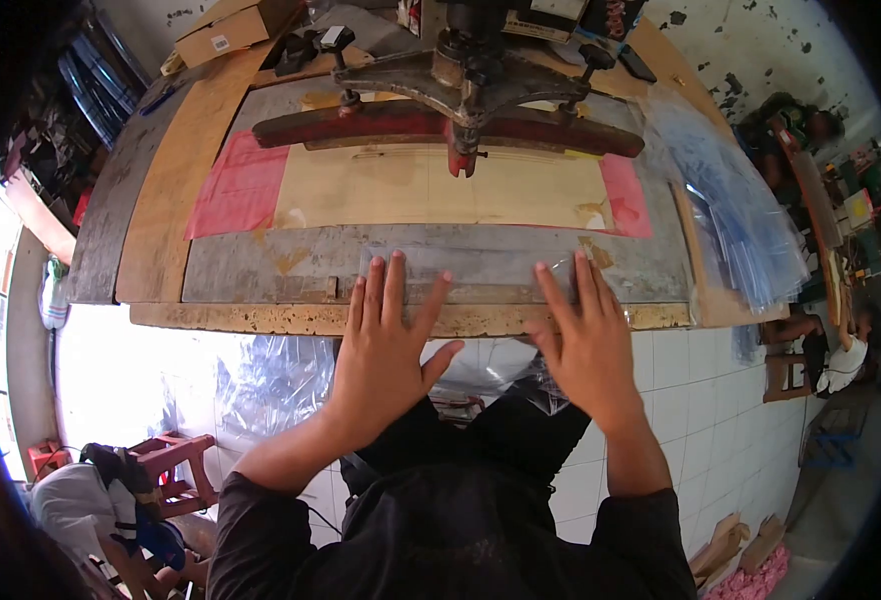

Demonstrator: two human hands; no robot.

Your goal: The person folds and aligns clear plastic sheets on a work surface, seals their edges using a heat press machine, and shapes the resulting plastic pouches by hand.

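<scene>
My left hand (pixel 383 345) lies with fingers stretched out over the front edge of the grey worktop, its fingertips on the left part of a clear plastic sheet (pixel 481 264). On that sheet's right part rest the spread fingertips of my right hand (pixel 593 350). Both hands are open, palms down. Just beyond them is a tan sheet (pixel 411 190) with a pink strip (pixel 244 185) at its left end and another pink strip (pixel 625 190) at its right. Above its far edge hangs a long red bar (pixel 361 124) on a dark metal press head (pixel 461 75).
A stack of clear plastic sheets (pixel 741 210) lies on the right side. At the back left stands a cardboard box (pixel 226 35); a phone (pixel 638 64) is at the back right. A wooden strip (pixel 241 318) forms the front edge. Other people sit at lower left and far right.
</scene>
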